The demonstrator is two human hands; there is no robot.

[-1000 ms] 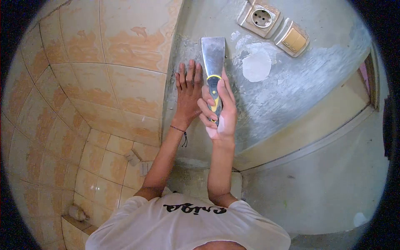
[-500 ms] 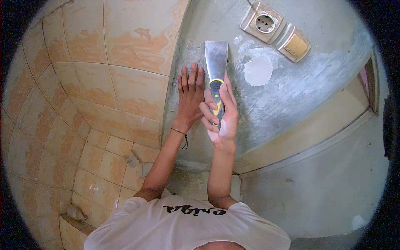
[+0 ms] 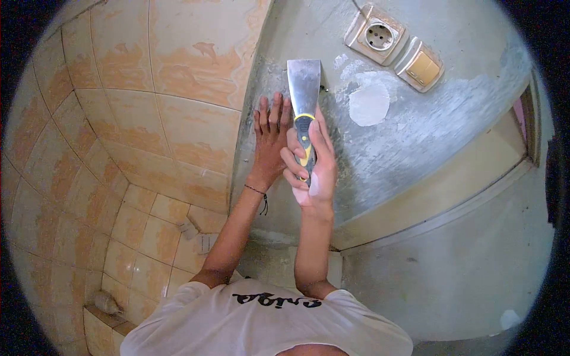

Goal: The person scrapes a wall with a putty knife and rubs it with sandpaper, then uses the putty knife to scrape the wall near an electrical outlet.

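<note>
My right hand is wrapped round the grey and yellow handle of a putty knife, whose wide metal blade points up along the grey wall. White smears mark the palm and the base of the thumb. Just left of it, my left hand lies flat on the wall, fingers stretched out and holding nothing, a dark cord bracelet at the wrist. To the right of the blade is a round patch of white filler with thinner white smears about it.
A socket and a light switch sit on the wall at upper right. Tiled wall with dolphin pictures borders the left side. A door frame runs across the right. Low at left, a pale rounded object rests on a ledge.
The putty knife and my right hand have shifted slightly left and tilted a little. My left hand stays in place on the wall.
</note>
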